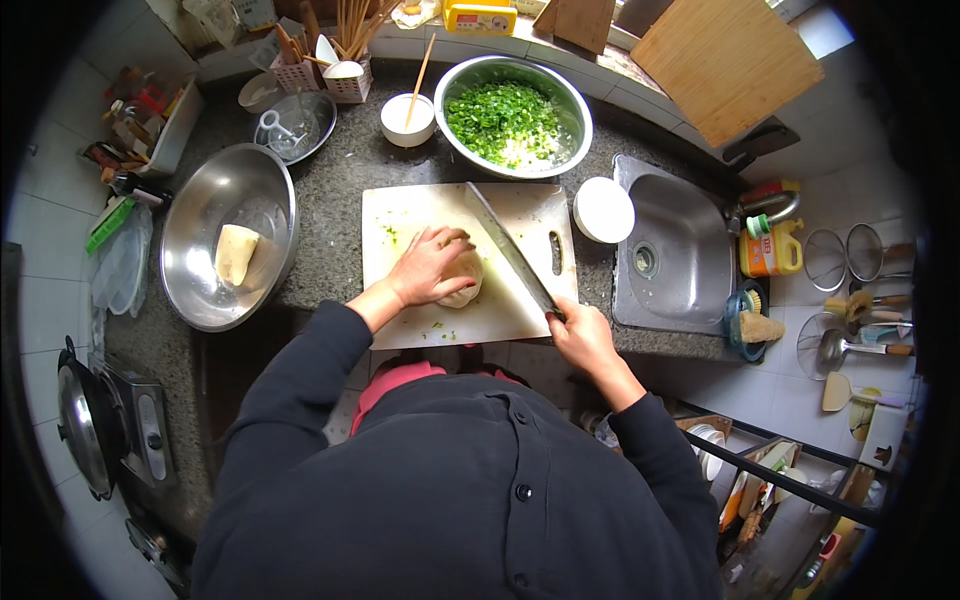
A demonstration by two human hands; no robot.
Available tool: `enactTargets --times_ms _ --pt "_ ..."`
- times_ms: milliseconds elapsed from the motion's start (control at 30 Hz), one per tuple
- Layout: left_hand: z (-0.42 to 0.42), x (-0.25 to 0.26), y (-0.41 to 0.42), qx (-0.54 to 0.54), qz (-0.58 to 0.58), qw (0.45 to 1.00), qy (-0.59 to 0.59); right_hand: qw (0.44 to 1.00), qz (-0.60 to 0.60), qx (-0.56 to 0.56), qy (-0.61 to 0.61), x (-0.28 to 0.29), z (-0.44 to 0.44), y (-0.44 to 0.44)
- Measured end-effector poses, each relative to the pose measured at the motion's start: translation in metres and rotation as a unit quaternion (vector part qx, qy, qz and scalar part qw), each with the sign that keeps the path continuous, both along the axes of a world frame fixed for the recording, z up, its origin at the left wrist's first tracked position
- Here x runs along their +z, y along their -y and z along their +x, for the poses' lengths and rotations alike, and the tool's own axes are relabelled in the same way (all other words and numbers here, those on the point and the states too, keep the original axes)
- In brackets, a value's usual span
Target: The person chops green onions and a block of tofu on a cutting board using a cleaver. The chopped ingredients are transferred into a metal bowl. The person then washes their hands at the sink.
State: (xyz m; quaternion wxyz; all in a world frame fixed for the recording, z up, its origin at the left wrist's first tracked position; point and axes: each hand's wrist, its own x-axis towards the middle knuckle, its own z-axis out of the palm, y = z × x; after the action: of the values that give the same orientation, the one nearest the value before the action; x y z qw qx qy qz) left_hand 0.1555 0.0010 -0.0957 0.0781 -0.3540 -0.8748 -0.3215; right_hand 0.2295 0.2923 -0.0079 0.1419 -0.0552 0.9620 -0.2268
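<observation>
A white plastic cutting board lies before me on the stone counter. On it sits a pale, round piece of food, half hidden under my left hand, whose fingers and thumb are curved around it. My right hand is shut on the handle of a large kitchen knife. The blade is seen almost edge-on and slants up and left over the board, to the right of the round food. A few green scraps are scattered on the board.
A steel bowl of chopped greens stands behind the board. At left, a large steel basin holds a pale block of food. White bowls stand nearby, one with a chopstick. A steel sink is at right.
</observation>
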Motion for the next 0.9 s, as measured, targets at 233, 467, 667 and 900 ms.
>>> enactTargets --times_ms 233,467,667,900 --pt "-0.009 0.001 0.004 -0.09 -0.03 0.99 0.102 0.996 0.047 0.081 0.008 0.009 -0.022 0.038" --pt "-0.014 0.01 -0.003 -0.059 -0.123 0.985 0.111 0.987 0.054 0.139 -0.067 -0.03 -0.041 0.04" --pt "-0.016 0.003 -0.004 -0.05 -0.154 0.976 0.148 0.98 0.105 0.159 -0.052 -0.013 -0.04 0.041" --pt "-0.017 -0.001 0.001 -0.055 -0.105 0.989 0.09 0.989 0.086 0.122 0.014 -0.004 -0.047 0.05"
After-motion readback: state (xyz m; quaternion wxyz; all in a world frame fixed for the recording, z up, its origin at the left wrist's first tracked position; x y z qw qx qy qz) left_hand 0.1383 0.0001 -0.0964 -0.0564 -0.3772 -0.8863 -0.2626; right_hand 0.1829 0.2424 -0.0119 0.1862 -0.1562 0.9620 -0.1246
